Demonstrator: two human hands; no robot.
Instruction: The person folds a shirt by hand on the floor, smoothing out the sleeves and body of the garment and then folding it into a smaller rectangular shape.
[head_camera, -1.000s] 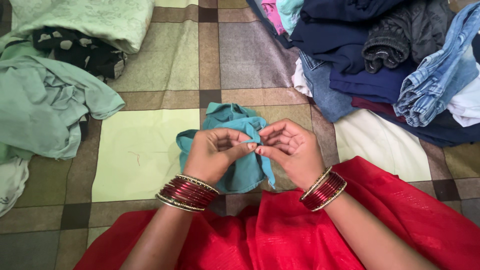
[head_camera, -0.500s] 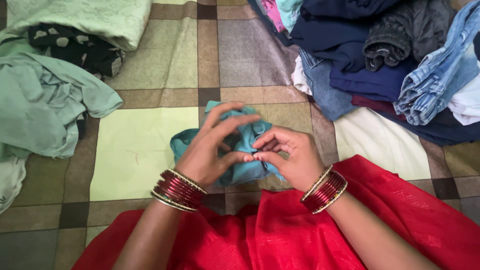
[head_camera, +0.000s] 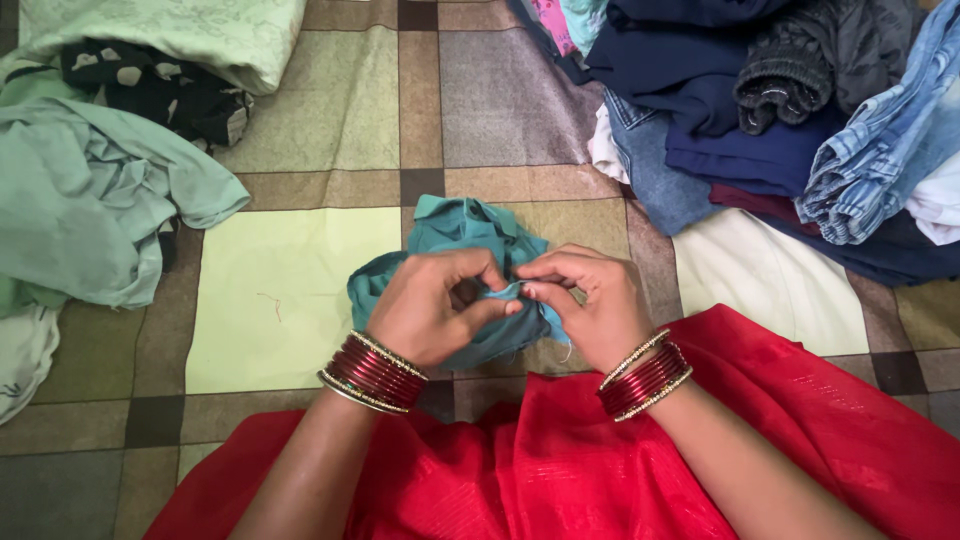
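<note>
Both hands pinch a small teal cloth (head_camera: 455, 240) in the middle. The left hand (head_camera: 430, 310) and right hand (head_camera: 590, 305) touch. Folded clothes (head_camera: 760, 110) sit at two o'clock.

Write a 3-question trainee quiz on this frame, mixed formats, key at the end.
1. True or false: both hands grip the teal cloth.
2. What lies nearer the right hand? A) pile of jeans and dark clothes B) pale green garment
3. What is worn on each wrist?

Key
1. True: the left hand and the right hand pinch its edge between fingertips.
2. A.
3. Red bangles with gold-coloured edges.
</note>
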